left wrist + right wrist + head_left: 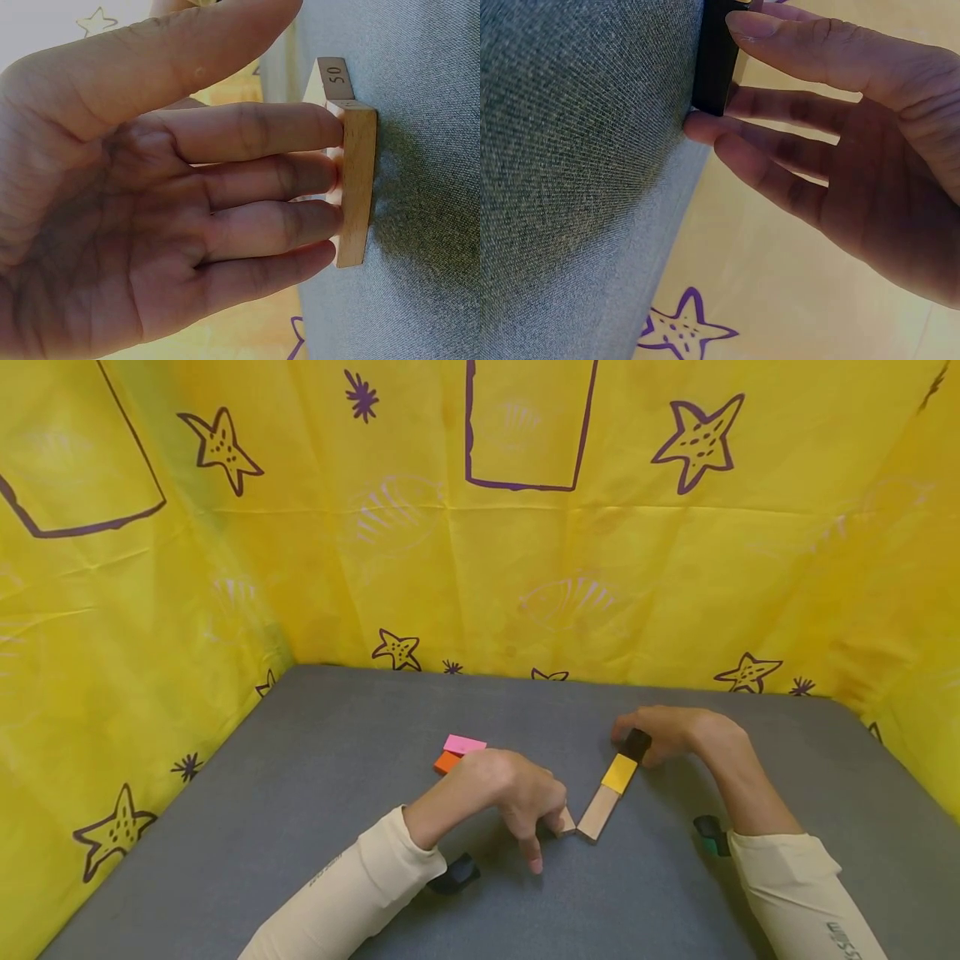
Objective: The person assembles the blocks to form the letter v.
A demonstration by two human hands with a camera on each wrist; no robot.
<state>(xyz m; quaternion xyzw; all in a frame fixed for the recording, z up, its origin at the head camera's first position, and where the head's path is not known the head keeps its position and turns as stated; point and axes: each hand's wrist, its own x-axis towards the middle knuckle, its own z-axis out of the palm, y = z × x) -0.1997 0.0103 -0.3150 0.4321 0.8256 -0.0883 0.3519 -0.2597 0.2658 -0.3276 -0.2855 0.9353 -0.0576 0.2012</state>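
A row of small flat blocks slants across the grey table: a plain wooden block point(599, 813) nearest me, a yellow block point(619, 774), then a black block point(636, 745) at the far end. My right hand point(671, 731) pinches the black block between thumb and fingers, the thumb point(757, 26) on its near face. Another wooden block point(358, 187) meets the row's near end at an angle. Fingertips of my left hand point(517, 785) touch that block's top, the thumb held away; the hand hides most of it in the head view. In the left wrist view, a block marked 50 point(334, 73) stands just behind.
A pink block point(465, 744) and an orange block point(447, 762) lie beyond my left hand, which partly covers the orange one. Yellow cloth point(480, 577) with starfish drawings walls the back and sides of the table point(337, 727).
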